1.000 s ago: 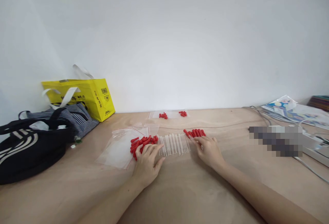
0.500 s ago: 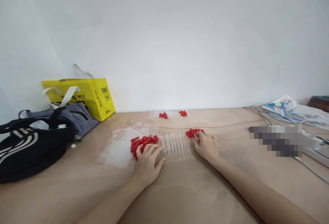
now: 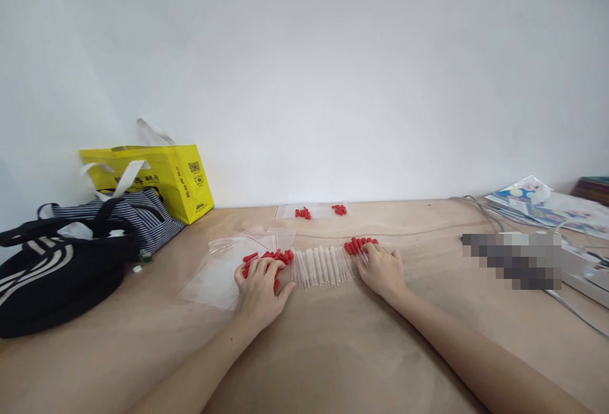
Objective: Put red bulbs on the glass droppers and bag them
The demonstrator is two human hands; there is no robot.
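Left hand [image 3: 259, 288] rests over small red bulb-shaped pieces [image 3: 284, 256], right hand [image 3: 382, 269] at a red row [image 3: 363, 243]; neither grip can be told. Slender clear tubes [image 3: 321, 267] lie between on the tabletop [image 3: 323, 350]. Far left, a yellow carrier bag [image 3: 164, 165] bears black Chinese lettering, QR codes.

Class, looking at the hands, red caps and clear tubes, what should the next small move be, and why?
Probably the left hand should pinch one cap from the left pile of red caps: its fingers lie over them, and the clear tubes alongside show no red.
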